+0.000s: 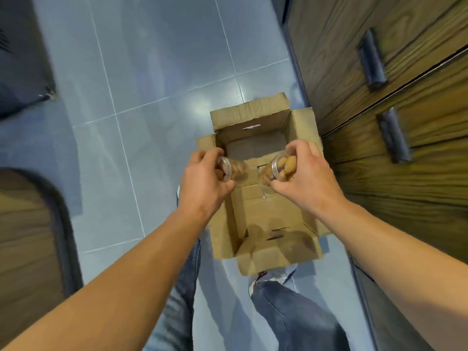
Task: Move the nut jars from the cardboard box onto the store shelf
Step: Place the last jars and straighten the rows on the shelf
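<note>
An open cardboard box (255, 117) stands on the blue tiled floor in front of me, its flaps spread out. The part of its bottom that I see holds nothing. My left hand (202, 178) grips a clear jar of brown nuts (234, 171) above the box's left side. My right hand (306, 176) grips a second clear nut jar (278, 168) above the box's right side. Both jars are tipped with their bottoms toward the middle, and fingers hide their lids. The store shelf is not in view.
Dark wooden cabinet doors (379, 138) with black handles (372, 62) stand close to the box's right side. A dark-edged wooden piece of furniture (30, 224) is at the left. My jeans-clad legs (291, 312) are below the box. Blue tiles (152, 72) stretch ahead.
</note>
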Demonstrator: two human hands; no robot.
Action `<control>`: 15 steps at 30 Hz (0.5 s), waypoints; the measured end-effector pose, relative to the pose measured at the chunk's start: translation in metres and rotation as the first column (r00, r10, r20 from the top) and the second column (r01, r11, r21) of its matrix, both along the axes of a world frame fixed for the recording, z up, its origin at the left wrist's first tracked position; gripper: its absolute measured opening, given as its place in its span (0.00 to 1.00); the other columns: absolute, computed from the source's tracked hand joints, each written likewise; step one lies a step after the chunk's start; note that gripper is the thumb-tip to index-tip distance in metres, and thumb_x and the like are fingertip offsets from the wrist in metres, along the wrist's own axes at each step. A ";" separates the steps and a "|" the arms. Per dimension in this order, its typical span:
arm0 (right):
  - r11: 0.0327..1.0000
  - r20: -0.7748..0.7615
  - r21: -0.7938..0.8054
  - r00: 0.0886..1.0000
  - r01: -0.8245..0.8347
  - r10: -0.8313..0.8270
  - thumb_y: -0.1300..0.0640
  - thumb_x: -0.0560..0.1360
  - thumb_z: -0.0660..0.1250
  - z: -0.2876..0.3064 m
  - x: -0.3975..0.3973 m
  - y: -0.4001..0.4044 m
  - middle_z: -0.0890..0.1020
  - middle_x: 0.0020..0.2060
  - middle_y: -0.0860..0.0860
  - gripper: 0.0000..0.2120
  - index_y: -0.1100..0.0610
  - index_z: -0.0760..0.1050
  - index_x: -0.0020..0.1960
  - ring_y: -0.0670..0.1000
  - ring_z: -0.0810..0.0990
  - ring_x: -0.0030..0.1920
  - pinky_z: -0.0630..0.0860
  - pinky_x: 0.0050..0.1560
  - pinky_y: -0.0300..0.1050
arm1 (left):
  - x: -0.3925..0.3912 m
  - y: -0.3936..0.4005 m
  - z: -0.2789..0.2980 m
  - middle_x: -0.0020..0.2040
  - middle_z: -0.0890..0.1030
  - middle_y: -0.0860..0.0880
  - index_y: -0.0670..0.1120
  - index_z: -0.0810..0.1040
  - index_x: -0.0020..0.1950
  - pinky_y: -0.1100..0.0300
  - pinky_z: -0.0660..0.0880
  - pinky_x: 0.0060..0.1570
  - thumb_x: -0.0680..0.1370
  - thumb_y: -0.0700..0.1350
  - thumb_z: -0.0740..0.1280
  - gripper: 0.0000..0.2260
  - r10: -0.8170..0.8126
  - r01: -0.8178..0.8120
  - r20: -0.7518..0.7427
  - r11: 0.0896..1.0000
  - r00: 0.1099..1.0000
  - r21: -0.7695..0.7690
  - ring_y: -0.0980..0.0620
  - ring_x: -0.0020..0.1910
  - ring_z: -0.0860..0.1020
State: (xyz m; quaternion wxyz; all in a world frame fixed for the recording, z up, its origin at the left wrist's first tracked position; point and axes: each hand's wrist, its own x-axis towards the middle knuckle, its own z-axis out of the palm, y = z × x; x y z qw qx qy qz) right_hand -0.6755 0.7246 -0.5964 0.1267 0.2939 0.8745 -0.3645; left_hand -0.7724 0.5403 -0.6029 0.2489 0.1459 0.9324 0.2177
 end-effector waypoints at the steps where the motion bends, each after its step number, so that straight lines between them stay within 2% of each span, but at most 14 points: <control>1: 0.999 -0.012 0.001 0.999 -0.047 0.047 0.51 0.65 0.77 0.026 0.006 -0.007 0.67 0.58 0.47 0.34 0.49 0.64 0.66 0.47 0.70 0.52 0.66 0.49 0.40 | 0.011 -0.010 0.025 0.59 0.72 0.49 0.51 0.74 0.66 0.66 0.66 0.47 0.68 0.45 0.76 0.27 0.040 -0.040 -0.001 0.999 0.999 0.015 0.52 0.50 0.73; 3: 0.995 -0.015 0.004 0.995 -0.103 0.103 0.50 0.66 0.77 0.062 0.016 -0.017 0.68 0.61 0.48 0.36 0.50 0.63 0.69 0.49 0.71 0.56 0.66 0.51 0.41 | 0.026 -0.023 0.058 0.57 0.72 0.51 0.51 0.74 0.67 0.68 0.65 0.47 0.67 0.45 0.77 0.28 0.081 -0.081 0.003 0.997 0.997 0.017 0.53 0.49 0.74; 5: 0.982 -0.025 0.003 0.981 -0.191 0.191 0.49 0.66 0.76 0.105 0.023 -0.034 0.68 0.62 0.48 0.35 0.49 0.65 0.68 0.50 0.72 0.58 0.69 0.53 0.43 | 0.041 -0.047 0.101 0.57 0.74 0.49 0.51 0.74 0.68 0.64 0.68 0.48 0.66 0.46 0.77 0.31 0.130 -0.130 -0.020 0.991 0.991 0.008 0.50 0.52 0.76; 8: 0.956 -0.040 0.009 0.955 -0.295 0.295 0.49 0.67 0.76 0.162 0.026 -0.062 0.68 0.59 0.47 0.31 0.48 0.67 0.66 0.49 0.73 0.56 0.74 0.54 0.46 | 0.059 -0.092 0.156 0.60 0.75 0.49 0.52 0.73 0.68 0.62 0.69 0.50 0.66 0.47 0.76 0.32 0.225 -0.227 -0.048 0.973 0.973 -0.035 0.47 0.55 0.76; 10: 0.930 -0.057 0.010 0.929 -0.367 0.367 0.49 0.67 0.76 0.195 0.025 -0.085 0.68 0.58 0.46 0.30 0.48 0.67 0.65 0.47 0.73 0.53 0.72 0.51 0.44 | 0.073 -0.129 0.188 0.61 0.74 0.51 0.53 0.72 0.69 0.61 0.71 0.51 0.66 0.49 0.76 0.31 0.283 -0.288 -0.073 0.955 0.957 -0.072 0.48 0.55 0.76; 12: 0.901 -0.073 0.023 0.898 -0.433 0.433 0.51 0.68 0.76 0.224 0.024 -0.108 0.68 0.58 0.46 0.30 0.49 0.67 0.66 0.46 0.72 0.51 0.69 0.48 0.42 | 0.088 -0.166 0.219 0.61 0.74 0.51 0.53 0.72 0.69 0.57 0.74 0.55 0.66 0.51 0.76 0.31 0.328 -0.338 -0.103 0.935 0.939 -0.103 0.47 0.56 0.76; 15: 0.855 -0.101 0.043 0.849 -0.517 0.518 0.52 0.67 0.74 0.260 0.025 -0.149 0.69 0.60 0.47 0.30 0.49 0.68 0.66 0.49 0.73 0.54 0.66 0.47 0.41 | 0.116 -0.221 0.262 0.61 0.74 0.50 0.53 0.72 0.69 0.54 0.74 0.55 0.66 0.51 0.76 0.31 0.422 -0.436 -0.122 0.890 0.898 -0.131 0.46 0.56 0.76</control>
